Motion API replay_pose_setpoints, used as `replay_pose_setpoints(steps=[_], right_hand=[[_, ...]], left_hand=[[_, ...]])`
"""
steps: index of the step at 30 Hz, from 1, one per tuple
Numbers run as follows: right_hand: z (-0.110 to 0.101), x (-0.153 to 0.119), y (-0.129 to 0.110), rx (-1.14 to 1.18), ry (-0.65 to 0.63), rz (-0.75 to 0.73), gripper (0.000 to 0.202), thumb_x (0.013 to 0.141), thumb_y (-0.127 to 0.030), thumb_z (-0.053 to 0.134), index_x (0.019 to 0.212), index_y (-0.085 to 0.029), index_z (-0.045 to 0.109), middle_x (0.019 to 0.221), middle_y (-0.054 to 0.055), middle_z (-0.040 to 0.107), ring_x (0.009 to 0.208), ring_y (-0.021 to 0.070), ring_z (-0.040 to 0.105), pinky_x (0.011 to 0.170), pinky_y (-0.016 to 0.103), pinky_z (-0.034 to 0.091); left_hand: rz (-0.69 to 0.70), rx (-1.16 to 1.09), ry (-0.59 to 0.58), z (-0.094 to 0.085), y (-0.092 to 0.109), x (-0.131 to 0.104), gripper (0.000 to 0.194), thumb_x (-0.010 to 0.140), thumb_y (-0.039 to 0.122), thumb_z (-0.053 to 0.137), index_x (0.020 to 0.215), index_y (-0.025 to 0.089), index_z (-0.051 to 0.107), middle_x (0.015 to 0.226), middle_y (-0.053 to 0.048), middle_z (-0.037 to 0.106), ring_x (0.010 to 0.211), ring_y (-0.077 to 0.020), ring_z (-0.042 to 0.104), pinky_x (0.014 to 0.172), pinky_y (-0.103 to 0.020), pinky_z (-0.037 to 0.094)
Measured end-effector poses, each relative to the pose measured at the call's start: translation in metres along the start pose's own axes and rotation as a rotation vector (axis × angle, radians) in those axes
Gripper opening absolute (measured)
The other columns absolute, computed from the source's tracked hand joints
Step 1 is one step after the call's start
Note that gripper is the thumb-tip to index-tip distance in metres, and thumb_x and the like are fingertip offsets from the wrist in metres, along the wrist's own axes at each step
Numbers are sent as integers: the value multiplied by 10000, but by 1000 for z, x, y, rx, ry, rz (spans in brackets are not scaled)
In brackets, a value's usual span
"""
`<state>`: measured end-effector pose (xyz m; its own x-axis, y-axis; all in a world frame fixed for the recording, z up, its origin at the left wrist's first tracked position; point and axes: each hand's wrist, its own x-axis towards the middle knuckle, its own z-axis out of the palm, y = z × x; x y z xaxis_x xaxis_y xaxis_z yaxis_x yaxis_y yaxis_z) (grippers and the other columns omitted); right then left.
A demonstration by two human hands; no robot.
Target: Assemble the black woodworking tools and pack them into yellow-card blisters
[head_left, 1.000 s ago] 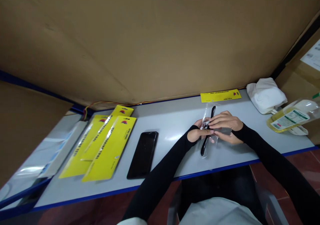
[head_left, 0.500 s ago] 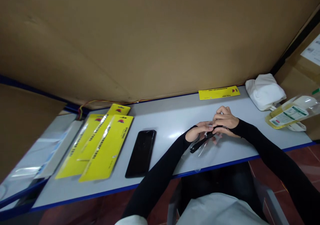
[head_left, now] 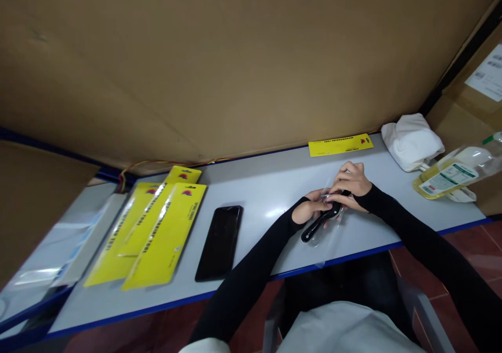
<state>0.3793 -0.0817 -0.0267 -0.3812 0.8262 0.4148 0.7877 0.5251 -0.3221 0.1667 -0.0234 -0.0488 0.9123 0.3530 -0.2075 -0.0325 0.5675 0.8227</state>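
A black spokeshave (head_left: 315,228) slants between my hands above the front part of the table, its near handle pointing down and left. Clear plastic film (head_left: 322,241) wraps loosely about it. My left hand (head_left: 305,209) is closed round the tool and film from the left, thumb on top. From the right, my right hand (head_left: 353,181) bends its fingers over the tool's far end and pinches the film there. The fingertips partly cover the tool's middle and far handle. Both forearms are in black sleeves.
Several yellow tool cards (head_left: 168,238) overlap at the left, beside a black phone (head_left: 219,243). Another yellow card (head_left: 341,145) lies at the back edge. A white cloth bundle (head_left: 411,141) and a bottle of yellow liquid (head_left: 447,179) are at the right. Cardboard walls (head_left: 251,65) enclose the table.
My right fingers have shifted slightly up on the spokeshave and lifted a little. More of the tool's black body and the film now shows between my hands.
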Motion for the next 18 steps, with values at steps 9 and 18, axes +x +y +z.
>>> replay_pose_setpoints(steps=[9, 18], right_hand=[[-21, -6, 14, 97, -74, 21, 395, 894, -553, 821, 1189, -293, 782, 1204, 64, 755, 1162, 297, 492, 975, 479, 316], [-27, -2, 26, 120, 38, -59, 206, 977, -470, 757, 1043, -287, 825, 1042, 50, 789, 1037, 244, 600, 970, 438, 472]], left_hand=[[30, -93, 57, 7, 2, -3, 685, 734, 285, 767, 1375, 83, 634, 1065, -184, 794, 818, -358, 790, 450, -294, 510], [-19, -26, -8, 8, 12, -11, 598, 848, 402, 758, 1363, 120, 644, 1146, -203, 791, 830, -333, 795, 436, -258, 502]])
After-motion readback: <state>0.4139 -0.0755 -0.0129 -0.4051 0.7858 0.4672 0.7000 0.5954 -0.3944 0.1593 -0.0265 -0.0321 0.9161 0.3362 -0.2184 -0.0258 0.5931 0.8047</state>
